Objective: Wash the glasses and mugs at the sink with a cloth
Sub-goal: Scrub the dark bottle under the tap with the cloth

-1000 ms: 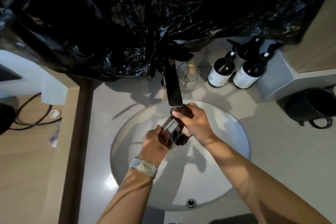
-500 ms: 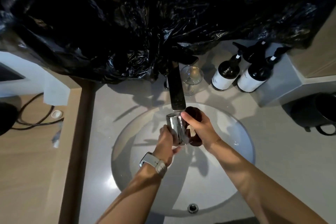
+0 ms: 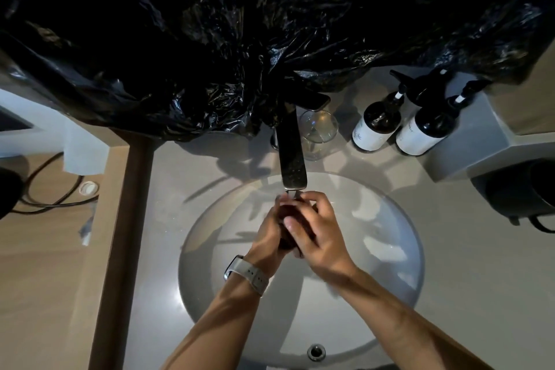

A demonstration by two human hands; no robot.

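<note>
Both my hands meet over the round white sink (image 3: 399,249), right under the tip of the dark flat tap (image 3: 292,156). My left hand (image 3: 268,234), with a watch on the wrist, grips a drinking glass that is almost wholly hidden between the hands. My right hand (image 3: 319,234) curls over it from the right and holds a dark cloth (image 3: 289,213) against it. Only a dark patch shows between the fingers. A second clear glass (image 3: 318,132) stands on the counter behind the tap. A black mug (image 3: 522,189) lies on the counter at the far right.
Two dark pump bottles (image 3: 377,126) with white labels stand at the back right. Crumpled black plastic sheeting (image 3: 240,39) hangs over the back of the counter and the tap's base. A wooden surface with a black cable (image 3: 45,189) lies to the left.
The glass, plainly visible in my left hand before, is now covered as both hands closed around it with the cloth. The hands shifted slightly up under the tap's tip.
</note>
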